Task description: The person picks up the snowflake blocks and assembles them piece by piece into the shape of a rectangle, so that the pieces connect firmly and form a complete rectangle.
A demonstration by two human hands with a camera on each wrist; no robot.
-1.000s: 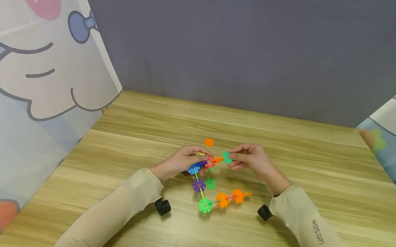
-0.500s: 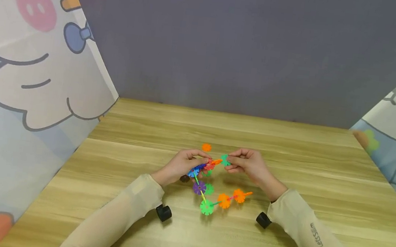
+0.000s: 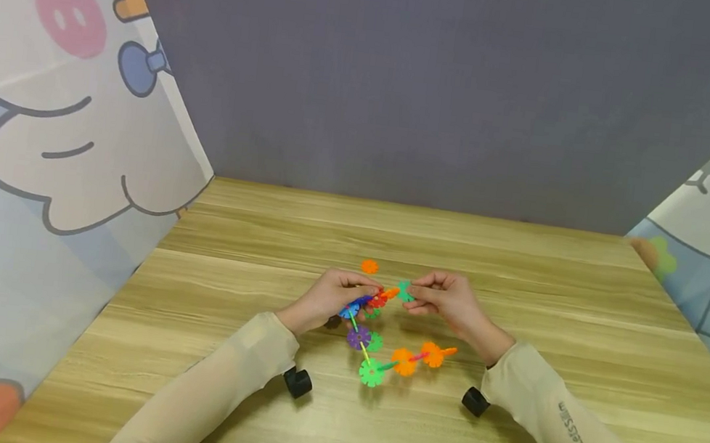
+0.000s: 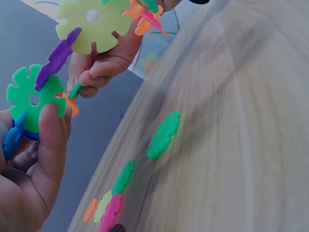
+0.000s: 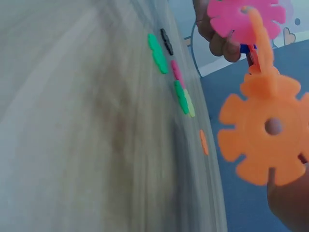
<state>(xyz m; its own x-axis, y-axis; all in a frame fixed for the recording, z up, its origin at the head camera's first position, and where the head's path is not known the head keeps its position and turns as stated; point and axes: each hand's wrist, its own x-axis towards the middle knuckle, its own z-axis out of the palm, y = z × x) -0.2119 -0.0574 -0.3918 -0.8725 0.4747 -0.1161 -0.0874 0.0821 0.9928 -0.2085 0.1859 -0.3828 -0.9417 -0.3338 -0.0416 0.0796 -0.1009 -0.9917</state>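
Note:
A chain of slotted snowflake discs hangs from my left hand [image 3: 329, 299], whose thumb and fingers grip it near a blue disc [image 3: 350, 311] and a red disc [image 3: 377, 301]. An orange disc [image 3: 391, 293] forms the tip of the chain on the right. Close beside that tip, my right hand [image 3: 451, 302] pinches a teal-green disc [image 3: 404, 290] between thumb and fingers. Lower in the chain come a purple disc [image 3: 358, 337], a bright green disc [image 3: 371, 372] and orange discs [image 3: 404, 362]. The left wrist view shows a yellow-green disc [image 4: 94, 24] in the chain.
Loose discs lie on the wooden table [image 3: 230, 397]: an orange one [image 3: 369, 266] beyond the hands, plus green [image 4: 164, 135], pink [image 4: 111, 212] and black [image 5: 166, 41] ones. A grey panel [image 3: 442, 92] stands behind, with printed cloth [image 3: 66, 159] at the left.
Both hands keep their holds and stay almost still, the teal-green disc close to the chain's orange tip. The red disc has turned slightly. The head view has tipped up a little.

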